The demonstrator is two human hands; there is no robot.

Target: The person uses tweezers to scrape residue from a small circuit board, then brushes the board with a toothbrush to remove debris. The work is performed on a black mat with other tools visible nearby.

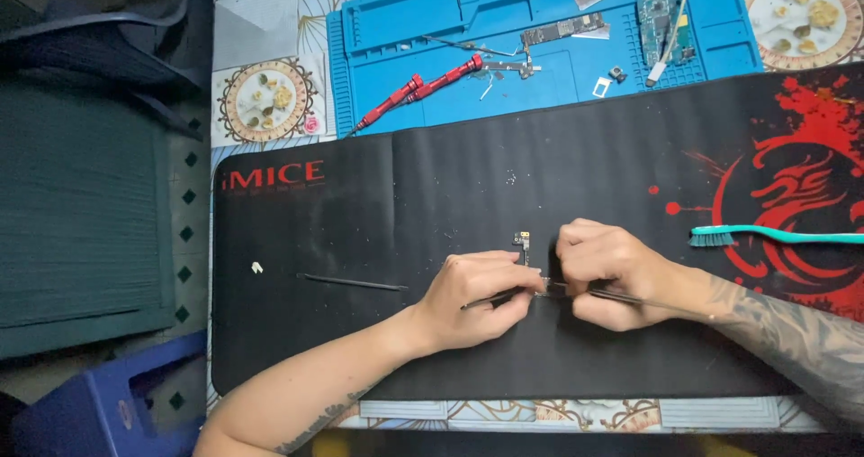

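My left hand (pixel 472 297) rests on the black desk mat (pixel 405 214) with its fingers closed on a thin dark tool, likely tweezers (pixel 490 299), whose tip points right. Close beside it, my right hand (pixel 612 273) grips a second thin metal tool (pixel 634 299). The two tips meet at a small part (pixel 545 285) between the hands. Just above them lies a small flex-cable part (pixel 522 241) with a gold end.
A black spudger (pixel 351 282) lies left of my hands; a teal toothbrush (pixel 774 235) lies to the right. Behind is a blue repair mat (pixel 549 70) with a red screwdriver (pixel 418 88), circuit boards (pixel 661 12) and small parts. A blue stool (pixel 99 403) stands lower left.
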